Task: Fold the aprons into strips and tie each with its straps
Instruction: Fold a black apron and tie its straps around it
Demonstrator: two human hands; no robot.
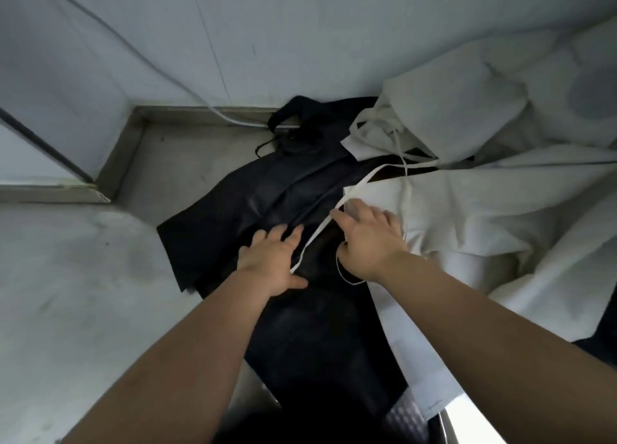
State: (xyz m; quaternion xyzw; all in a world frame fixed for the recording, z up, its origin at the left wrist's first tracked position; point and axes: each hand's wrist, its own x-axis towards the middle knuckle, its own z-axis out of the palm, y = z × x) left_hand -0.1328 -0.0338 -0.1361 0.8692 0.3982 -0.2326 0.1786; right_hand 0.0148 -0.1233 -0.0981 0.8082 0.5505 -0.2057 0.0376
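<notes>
A dark navy apron (pixel 253 206) lies spread along the steel counter, its black neck loop at the far end. My left hand (pixel 272 261) rests flat on its middle with the fingers spread. A pile of white aprons (pixel 484 196) covers the right side and overlaps the dark one. A white strap (pixel 320 233) runs across the dark cloth between my hands. My right hand (pixel 365 240) lies on the edge of the white cloth with its fingers extended over that strap; I cannot make out a pinch.
The steel counter (pixel 187 156) has a raised rim at the back and left. A white cable (pixel 133 46) runs down the wall behind it. A pale surface (pixel 73 293) lies to the left. More white cloth (pixel 500 92) is heaped at the back right.
</notes>
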